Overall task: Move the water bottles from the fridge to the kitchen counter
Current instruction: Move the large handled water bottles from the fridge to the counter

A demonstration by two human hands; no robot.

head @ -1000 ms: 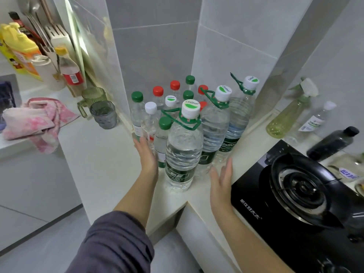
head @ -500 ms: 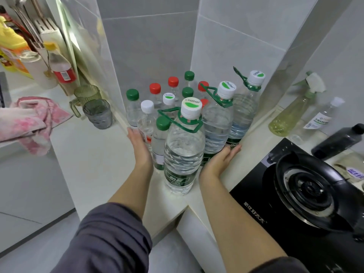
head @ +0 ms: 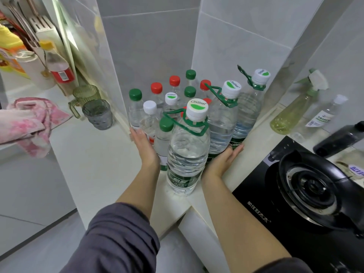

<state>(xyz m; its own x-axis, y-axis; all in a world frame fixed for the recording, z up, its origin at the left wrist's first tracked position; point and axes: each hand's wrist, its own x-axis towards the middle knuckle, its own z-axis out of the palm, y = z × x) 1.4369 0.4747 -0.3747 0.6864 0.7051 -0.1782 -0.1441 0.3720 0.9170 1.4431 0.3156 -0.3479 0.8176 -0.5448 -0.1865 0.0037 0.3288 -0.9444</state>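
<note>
My left hand [head: 144, 146] lies flat against the small water bottles [head: 149, 119] clustered in the surface [head: 88, 154] corner; my right hand [head: 222, 160], fingers spread, presses the large Cestbon bottles [head: 222, 123] beside the black gas stove [head: 307, 186].

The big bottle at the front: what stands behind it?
Behind the big front bottle stand two more large bottles with green carry handles and a cluster of small bottles with red, green and white caps. Their lower parts are mostly covered, so an exact count is unsure.
</note>
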